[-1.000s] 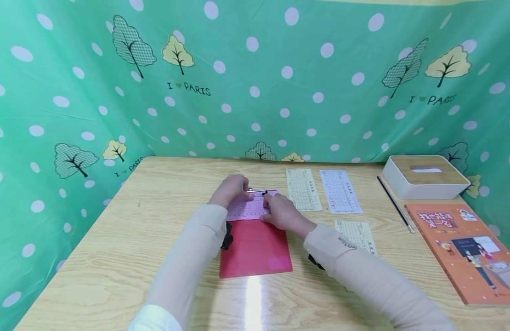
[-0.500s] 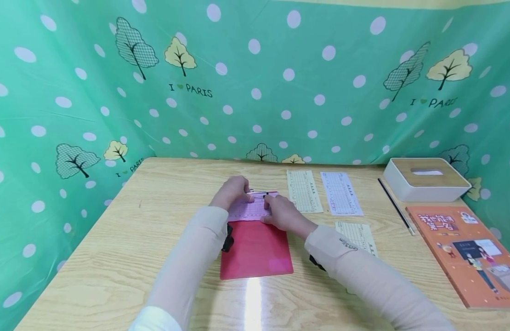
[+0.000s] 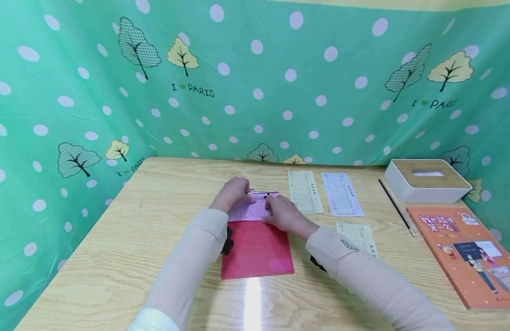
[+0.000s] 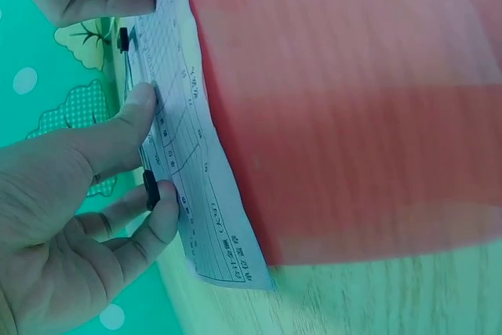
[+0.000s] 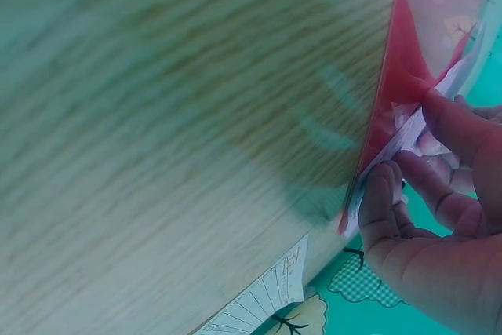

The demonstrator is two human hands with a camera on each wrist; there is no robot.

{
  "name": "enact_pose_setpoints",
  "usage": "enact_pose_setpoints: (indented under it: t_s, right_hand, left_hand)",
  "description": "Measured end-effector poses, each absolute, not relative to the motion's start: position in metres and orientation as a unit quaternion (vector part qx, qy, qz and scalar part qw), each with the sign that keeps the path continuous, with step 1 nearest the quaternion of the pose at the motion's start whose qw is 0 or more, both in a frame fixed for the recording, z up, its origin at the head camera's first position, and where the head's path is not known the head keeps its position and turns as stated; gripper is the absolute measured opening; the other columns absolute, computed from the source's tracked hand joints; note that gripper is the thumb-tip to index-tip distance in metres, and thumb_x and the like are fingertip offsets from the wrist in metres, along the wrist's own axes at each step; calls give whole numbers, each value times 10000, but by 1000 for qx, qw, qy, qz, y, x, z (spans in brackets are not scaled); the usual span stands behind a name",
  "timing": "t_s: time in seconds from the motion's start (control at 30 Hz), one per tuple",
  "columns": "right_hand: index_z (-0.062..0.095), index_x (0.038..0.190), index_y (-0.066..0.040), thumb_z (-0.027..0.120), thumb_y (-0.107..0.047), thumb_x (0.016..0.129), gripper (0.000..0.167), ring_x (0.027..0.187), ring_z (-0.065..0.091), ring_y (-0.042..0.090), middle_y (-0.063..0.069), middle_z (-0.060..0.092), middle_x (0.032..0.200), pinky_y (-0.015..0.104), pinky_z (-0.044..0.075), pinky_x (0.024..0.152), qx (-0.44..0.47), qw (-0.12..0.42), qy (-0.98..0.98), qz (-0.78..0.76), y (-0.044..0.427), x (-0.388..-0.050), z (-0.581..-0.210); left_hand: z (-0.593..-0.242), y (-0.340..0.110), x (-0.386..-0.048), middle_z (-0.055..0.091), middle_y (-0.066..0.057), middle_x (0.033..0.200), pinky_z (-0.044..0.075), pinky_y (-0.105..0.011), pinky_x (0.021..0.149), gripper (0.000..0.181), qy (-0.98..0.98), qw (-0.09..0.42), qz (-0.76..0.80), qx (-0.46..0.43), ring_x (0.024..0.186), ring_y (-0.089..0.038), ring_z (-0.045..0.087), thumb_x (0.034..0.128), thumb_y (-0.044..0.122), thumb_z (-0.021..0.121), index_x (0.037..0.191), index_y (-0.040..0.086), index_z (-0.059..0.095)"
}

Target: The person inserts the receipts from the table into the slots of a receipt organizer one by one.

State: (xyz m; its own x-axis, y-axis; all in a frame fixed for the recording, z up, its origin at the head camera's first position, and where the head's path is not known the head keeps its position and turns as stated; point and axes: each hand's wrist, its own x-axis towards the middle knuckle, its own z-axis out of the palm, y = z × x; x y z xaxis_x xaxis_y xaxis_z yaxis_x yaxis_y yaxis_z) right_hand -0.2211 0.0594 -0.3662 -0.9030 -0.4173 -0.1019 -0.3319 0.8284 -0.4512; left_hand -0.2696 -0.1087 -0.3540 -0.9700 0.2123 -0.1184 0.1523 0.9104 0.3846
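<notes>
A red clipboard (image 3: 257,250) lies on the table with a pinkish-purple printed slip (image 3: 250,212) across its top part. At its top edge is a thin metal clip with black ends (image 4: 150,191). My left hand (image 3: 233,192) grips this clip, its thumb on the front and its fingers curled at one black end. From the right, my right hand (image 3: 285,214) pinches the slip, with the thumb near the slip's lower edge and the fingers close to the clip. In the right wrist view the slip (image 5: 396,135) is seen nearly edge-on, and its far part is hidden.
Right of the clipboard lie a yellowish slip (image 3: 305,192), a white-lilac slip (image 3: 342,194) and another pale slip (image 3: 357,235) partly under the right sleeve. Farther right are a pencil (image 3: 396,207), a tissue box (image 3: 428,181) and an orange book (image 3: 461,257). A green curtain (image 3: 255,82) hangs behind.
Both hands keep their places at the clip and slip. Only the head view has shifted very slightly.
</notes>
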Motion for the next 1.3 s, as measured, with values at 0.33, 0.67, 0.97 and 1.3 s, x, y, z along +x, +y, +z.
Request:
enact_pose_setpoints:
  t_s: [0.33, 0.67, 0.97, 1.3]
  right_hand:
    - [641, 1132, -17, 832, -175, 862, 366, 865, 549, 214, 81, 600, 945, 377, 488, 809, -215, 109, 943, -229, 72, -222, -366]
    - [665, 1230, -20, 782, -164, 901, 378, 1010, 619, 244, 106, 668, 1073, 414, 513, 917, -228, 114, 924, -284, 103, -215, -349]
    - [683, 1215, -14, 714, -186, 963, 307, 1015, 637, 257, 70, 684, 1061, 435, 522, 873, -207, 63, 916, -338, 155, -204, -334]
    - [675, 1231, -20, 679, -238, 996, 321, 1000, 646, 264, 67, 686, 1055, 398, 532, 825, -158, 28, 918, -364, 215, -176, -327]
  left_hand:
    - [-360, -109, -268, 638, -129, 967, 486, -414, 876, 266, 976, 53, 178, 114, 910, -271, 563, 849, 215, 845, 870, 24, 661]
    - [-359, -108, -268, 636, -139, 971, 482, -419, 876, 275, 978, 47, 171, 111, 908, -273, 556, 851, 221, 844, 885, 17, 663]
    - [-362, -109, -267, 640, -134, 960, 483, -421, 874, 262, 977, 46, 178, 109, 898, -265, 552, 860, 212, 836, 904, 15, 669]
    - [-362, -110, -266, 605, -124, 914, 472, -424, 846, 272, 977, 42, 171, 119, 870, -263, 520, 853, 207, 837, 847, 34, 627]
